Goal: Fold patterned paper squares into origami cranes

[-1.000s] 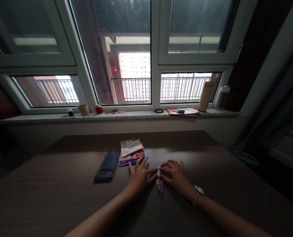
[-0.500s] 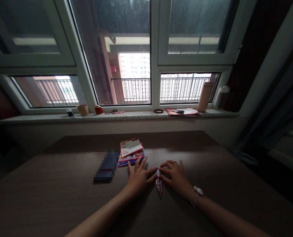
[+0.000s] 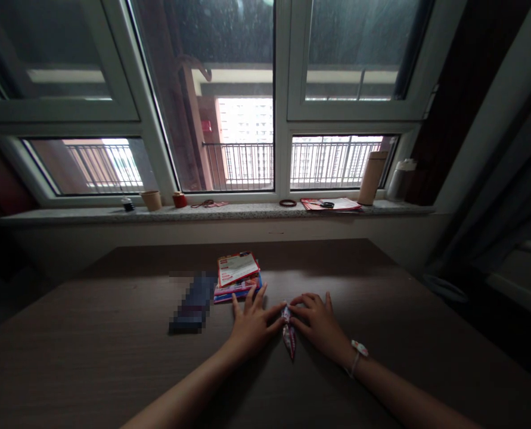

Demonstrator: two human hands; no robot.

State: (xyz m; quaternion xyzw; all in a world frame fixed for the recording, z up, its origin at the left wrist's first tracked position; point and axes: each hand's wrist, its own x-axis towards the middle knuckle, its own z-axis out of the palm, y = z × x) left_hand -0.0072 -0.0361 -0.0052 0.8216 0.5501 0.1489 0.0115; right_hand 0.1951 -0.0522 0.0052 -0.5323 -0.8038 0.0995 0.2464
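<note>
A small folded paper piece (image 3: 288,337), red, white and blue, lies on the dark wooden table (image 3: 90,357) between my two hands. My left hand (image 3: 252,325) rests flat with its fingers spread, index and thumb tips pressing the paper's left edge. From the other side my right hand (image 3: 317,323) meets it, fingers curled and fingertips pinching its top edge. A bracelet sits on my right wrist. Just beyond my left hand lies a stack of printed leaflets (image 3: 236,275).
A pixelated dark flat object (image 3: 193,302) lies left of the leaflets. The windowsill (image 3: 247,211) holds a paper cup (image 3: 151,199), a red tape roll (image 3: 180,199), scissors, papers (image 3: 332,204), a tall cylinder (image 3: 371,177) and a jug (image 3: 399,177). A dark curtain hangs at right.
My hands stay on the folded paper, with only a slight shift of the fingers. The view has tilted a little.
</note>
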